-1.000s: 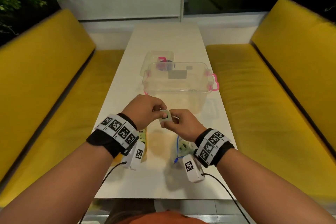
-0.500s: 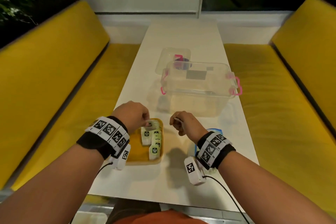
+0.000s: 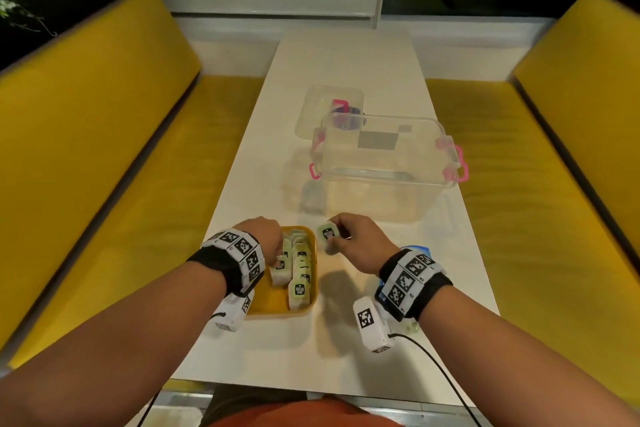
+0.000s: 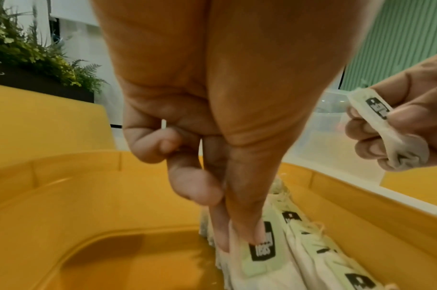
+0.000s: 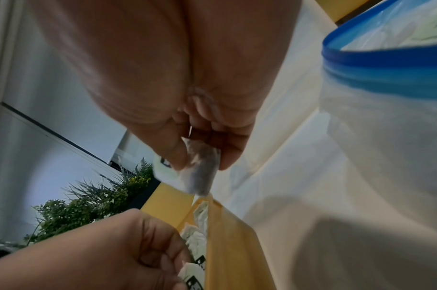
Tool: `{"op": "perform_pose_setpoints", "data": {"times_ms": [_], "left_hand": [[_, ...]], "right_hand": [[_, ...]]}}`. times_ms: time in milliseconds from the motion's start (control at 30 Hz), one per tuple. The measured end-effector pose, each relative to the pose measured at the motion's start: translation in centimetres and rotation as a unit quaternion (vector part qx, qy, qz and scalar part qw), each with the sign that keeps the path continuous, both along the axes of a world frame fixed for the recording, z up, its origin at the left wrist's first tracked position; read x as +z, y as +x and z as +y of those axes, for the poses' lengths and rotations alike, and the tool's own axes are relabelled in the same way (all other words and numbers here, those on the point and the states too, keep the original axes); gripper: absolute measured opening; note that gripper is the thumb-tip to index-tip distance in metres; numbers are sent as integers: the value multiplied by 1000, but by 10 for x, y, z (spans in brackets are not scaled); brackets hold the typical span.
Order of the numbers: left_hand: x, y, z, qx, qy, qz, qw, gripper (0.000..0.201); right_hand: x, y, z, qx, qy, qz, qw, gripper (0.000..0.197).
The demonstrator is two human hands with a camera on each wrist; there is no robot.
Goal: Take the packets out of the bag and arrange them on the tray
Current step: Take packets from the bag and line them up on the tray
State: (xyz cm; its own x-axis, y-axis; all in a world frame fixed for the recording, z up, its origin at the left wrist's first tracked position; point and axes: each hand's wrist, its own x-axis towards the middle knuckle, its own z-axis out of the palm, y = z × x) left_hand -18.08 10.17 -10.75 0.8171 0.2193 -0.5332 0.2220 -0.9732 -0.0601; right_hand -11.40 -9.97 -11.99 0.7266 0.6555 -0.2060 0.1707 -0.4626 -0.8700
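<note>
A yellow tray (image 3: 273,305) lies on the white table near me, with several pale green packets (image 3: 299,274) standing in rows along its right side. My left hand (image 3: 278,258) reaches down into the tray and pinches the top of one packet (image 4: 262,253) between thumb and forefinger (image 4: 237,231). My right hand (image 3: 341,236) hovers just past the tray's far right corner and pinches another packet (image 3: 327,234), seen also in the right wrist view (image 5: 200,176). The clear bag (image 5: 386,58) with a blue zip strip lies under my right wrist, mostly hidden in the head view.
A clear plastic box (image 3: 384,166) with pink latches stands open beyond the hands, its lid (image 3: 329,107) lying behind it. Yellow benches (image 3: 104,149) run along both sides of the narrow table (image 3: 346,55). The table's near edge is close to my body.
A second ago both hands held one packet together above the table. Since then my left hand has gone down into the tray with a packet, and my right hand now holds another beside the tray.
</note>
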Motion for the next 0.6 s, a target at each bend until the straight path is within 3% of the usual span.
{"op": "perform_pose_setpoints", "data": {"times_ms": [233, 400, 500, 600], "left_hand": [[0, 0, 3, 11, -26, -12, 1000, 23], [22, -8, 6, 28, -149, -133, 980, 38], [36, -14, -6, 38, -233, -208, 949, 30], [41, -17, -14, 19, -224, -248, 942, 13]], "right_hand": [[0, 0, 7, -1, 26, 30, 999, 4], [0, -4, 14, 7, 26, 28, 999, 12], [3, -8, 19, 25, 18, 20, 999, 12], [7, -10, 23, 32, 28, 31, 999, 16]]}}
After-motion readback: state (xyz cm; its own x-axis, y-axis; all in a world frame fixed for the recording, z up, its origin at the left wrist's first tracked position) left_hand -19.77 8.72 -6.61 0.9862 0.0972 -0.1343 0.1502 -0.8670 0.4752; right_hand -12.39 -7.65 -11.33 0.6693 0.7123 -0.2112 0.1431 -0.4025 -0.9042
